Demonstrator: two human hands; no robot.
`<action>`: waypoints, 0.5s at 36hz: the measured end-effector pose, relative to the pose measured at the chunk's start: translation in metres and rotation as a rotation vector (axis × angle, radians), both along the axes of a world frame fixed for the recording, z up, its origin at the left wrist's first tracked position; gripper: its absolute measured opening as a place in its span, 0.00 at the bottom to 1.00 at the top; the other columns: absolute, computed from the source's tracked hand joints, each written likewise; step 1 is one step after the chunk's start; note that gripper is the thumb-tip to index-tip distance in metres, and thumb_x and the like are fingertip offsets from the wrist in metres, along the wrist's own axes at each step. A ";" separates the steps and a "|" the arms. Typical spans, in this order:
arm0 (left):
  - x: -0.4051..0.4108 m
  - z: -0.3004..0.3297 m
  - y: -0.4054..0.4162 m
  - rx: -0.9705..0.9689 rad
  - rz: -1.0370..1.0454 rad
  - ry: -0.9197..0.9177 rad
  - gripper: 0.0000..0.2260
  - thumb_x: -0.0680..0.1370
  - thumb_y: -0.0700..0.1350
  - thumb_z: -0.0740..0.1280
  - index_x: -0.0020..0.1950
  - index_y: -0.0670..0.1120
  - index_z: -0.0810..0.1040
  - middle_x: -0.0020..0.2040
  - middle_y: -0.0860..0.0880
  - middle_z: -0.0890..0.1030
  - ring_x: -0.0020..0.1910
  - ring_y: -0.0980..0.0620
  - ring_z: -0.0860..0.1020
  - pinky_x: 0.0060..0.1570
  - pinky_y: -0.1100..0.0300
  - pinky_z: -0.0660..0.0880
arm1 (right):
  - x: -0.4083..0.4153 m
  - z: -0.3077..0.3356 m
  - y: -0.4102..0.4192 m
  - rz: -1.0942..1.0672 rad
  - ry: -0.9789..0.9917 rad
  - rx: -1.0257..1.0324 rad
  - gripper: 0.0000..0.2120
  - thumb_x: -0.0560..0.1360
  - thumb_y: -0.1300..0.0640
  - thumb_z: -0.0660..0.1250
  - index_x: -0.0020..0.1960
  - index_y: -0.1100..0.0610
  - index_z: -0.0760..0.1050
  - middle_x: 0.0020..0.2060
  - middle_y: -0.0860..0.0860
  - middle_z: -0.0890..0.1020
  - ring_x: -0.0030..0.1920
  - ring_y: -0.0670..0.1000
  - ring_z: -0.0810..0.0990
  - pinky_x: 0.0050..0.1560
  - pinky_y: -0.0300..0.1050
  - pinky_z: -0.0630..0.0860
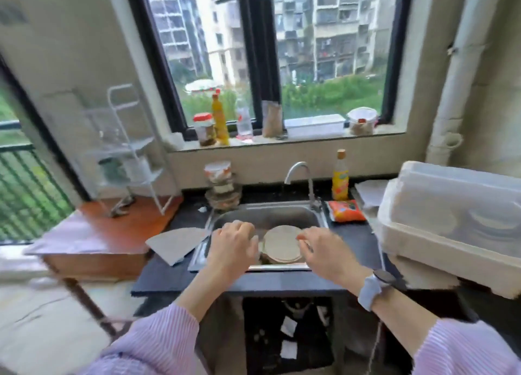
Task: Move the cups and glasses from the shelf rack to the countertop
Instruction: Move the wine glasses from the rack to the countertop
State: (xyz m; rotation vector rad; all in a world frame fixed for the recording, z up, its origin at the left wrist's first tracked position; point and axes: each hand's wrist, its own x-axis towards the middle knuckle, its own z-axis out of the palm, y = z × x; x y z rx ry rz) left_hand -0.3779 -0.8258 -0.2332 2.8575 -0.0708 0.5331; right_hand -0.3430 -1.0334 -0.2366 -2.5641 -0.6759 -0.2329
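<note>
I have both hands out over the steel sink (270, 214): my left hand (232, 246) loosely curled and holding nothing, my right hand (324, 250) with fingers slack and also empty. Between them, one round pale plate (282, 243) lies in the basin. The white wire shelf rack (132, 149) stands well to the left on a reddish wooden table (112, 230); blur keeps me from counting any cups or glasses on it. One faucet (303, 182), one yellow bottle (340, 177) and one orange packet (346, 210) sit behind the sink on the dark countertop (352, 239), with a lidded dish box (451, 214) at right.
</note>
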 end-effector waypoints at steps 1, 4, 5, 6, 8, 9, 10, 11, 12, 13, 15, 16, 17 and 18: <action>-0.009 0.002 0.025 -0.005 0.041 0.001 0.12 0.78 0.48 0.59 0.58 0.45 0.75 0.56 0.45 0.78 0.56 0.44 0.76 0.57 0.49 0.71 | 0.002 0.002 0.028 0.055 -0.011 -0.010 0.14 0.78 0.54 0.55 0.56 0.57 0.75 0.55 0.54 0.80 0.57 0.56 0.75 0.58 0.48 0.66; -0.037 0.002 0.094 0.091 0.226 0.022 0.14 0.78 0.50 0.57 0.60 0.47 0.74 0.57 0.47 0.78 0.56 0.45 0.76 0.54 0.53 0.71 | 0.001 0.006 0.107 0.206 -0.038 -0.068 0.14 0.78 0.54 0.54 0.56 0.56 0.75 0.54 0.54 0.80 0.57 0.56 0.75 0.56 0.50 0.70; -0.046 0.002 0.115 0.107 0.291 0.032 0.14 0.78 0.51 0.58 0.60 0.48 0.74 0.57 0.48 0.79 0.56 0.45 0.77 0.53 0.54 0.70 | 0.000 0.007 0.132 0.254 -0.031 -0.079 0.14 0.78 0.54 0.54 0.56 0.56 0.75 0.54 0.54 0.79 0.56 0.56 0.75 0.56 0.51 0.71; -0.054 0.001 0.135 0.106 0.345 0.046 0.14 0.78 0.51 0.58 0.60 0.48 0.74 0.57 0.48 0.79 0.56 0.45 0.76 0.54 0.54 0.71 | 0.000 0.008 0.156 0.301 -0.023 -0.088 0.14 0.78 0.53 0.54 0.56 0.56 0.75 0.54 0.54 0.79 0.56 0.57 0.74 0.55 0.52 0.72; -0.068 -0.001 0.172 0.075 0.428 0.070 0.14 0.77 0.50 0.59 0.60 0.47 0.73 0.58 0.47 0.78 0.58 0.46 0.75 0.57 0.52 0.71 | -0.001 0.009 0.201 0.380 -0.029 -0.104 0.14 0.78 0.53 0.54 0.53 0.57 0.75 0.53 0.55 0.79 0.55 0.58 0.75 0.52 0.52 0.73; -0.074 -0.001 0.190 0.057 0.465 0.077 0.14 0.77 0.50 0.59 0.60 0.47 0.74 0.57 0.47 0.78 0.58 0.45 0.75 0.57 0.51 0.71 | 0.001 0.008 0.223 0.420 -0.032 -0.108 0.13 0.77 0.54 0.54 0.52 0.57 0.75 0.53 0.55 0.80 0.55 0.58 0.75 0.51 0.51 0.72; -0.078 -0.002 0.207 0.044 0.500 0.074 0.14 0.77 0.50 0.59 0.59 0.46 0.74 0.57 0.47 0.78 0.57 0.45 0.75 0.57 0.51 0.72 | 0.003 0.007 0.244 0.462 -0.035 -0.104 0.13 0.77 0.54 0.54 0.51 0.57 0.76 0.53 0.55 0.80 0.55 0.58 0.76 0.51 0.51 0.70; -0.081 -0.002 0.224 0.038 0.531 0.068 0.13 0.77 0.49 0.59 0.58 0.46 0.75 0.57 0.47 0.78 0.57 0.45 0.75 0.56 0.51 0.72 | 0.006 0.006 0.265 0.501 -0.032 -0.097 0.13 0.77 0.55 0.54 0.52 0.57 0.77 0.53 0.54 0.81 0.55 0.58 0.76 0.52 0.50 0.70; -0.082 -0.002 0.241 0.035 0.559 0.062 0.13 0.77 0.49 0.59 0.58 0.45 0.75 0.56 0.47 0.78 0.57 0.45 0.75 0.56 0.51 0.72 | 0.010 0.005 0.285 0.538 -0.019 -0.087 0.14 0.77 0.55 0.55 0.53 0.57 0.77 0.54 0.54 0.81 0.56 0.57 0.76 0.53 0.50 0.70; -0.081 0.000 0.257 0.031 0.585 0.057 0.13 0.77 0.49 0.59 0.58 0.45 0.75 0.55 0.46 0.79 0.57 0.45 0.75 0.56 0.50 0.72 | 0.015 0.005 0.305 0.568 -0.001 -0.080 0.14 0.77 0.54 0.54 0.54 0.56 0.77 0.54 0.54 0.81 0.56 0.57 0.77 0.54 0.50 0.72; -0.073 0.005 0.289 0.024 0.629 0.033 0.13 0.77 0.50 0.59 0.57 0.45 0.75 0.54 0.47 0.79 0.56 0.45 0.75 0.56 0.51 0.72 | 0.028 0.006 0.345 0.614 0.013 -0.073 0.15 0.77 0.52 0.54 0.54 0.55 0.76 0.54 0.54 0.81 0.55 0.57 0.77 0.55 0.52 0.73; -0.066 0.009 0.306 0.028 0.648 0.025 0.13 0.78 0.50 0.59 0.57 0.46 0.75 0.54 0.47 0.79 0.56 0.45 0.75 0.55 0.51 0.72 | 0.035 0.008 0.365 0.631 0.027 -0.072 0.15 0.77 0.51 0.53 0.55 0.54 0.75 0.55 0.54 0.80 0.56 0.58 0.77 0.55 0.53 0.74; -0.058 0.013 0.323 0.034 0.664 0.024 0.13 0.78 0.50 0.59 0.57 0.45 0.75 0.55 0.47 0.79 0.56 0.46 0.75 0.55 0.51 0.72 | 0.043 0.010 0.384 0.647 0.045 -0.066 0.15 0.77 0.51 0.53 0.56 0.54 0.75 0.55 0.54 0.80 0.56 0.58 0.76 0.55 0.54 0.73; -0.048 0.019 0.339 0.039 0.679 0.029 0.13 0.78 0.49 0.58 0.57 0.45 0.75 0.55 0.47 0.79 0.56 0.46 0.75 0.56 0.50 0.72 | 0.052 0.013 0.403 0.660 0.052 -0.055 0.15 0.77 0.52 0.54 0.56 0.54 0.75 0.55 0.54 0.80 0.57 0.58 0.75 0.56 0.54 0.73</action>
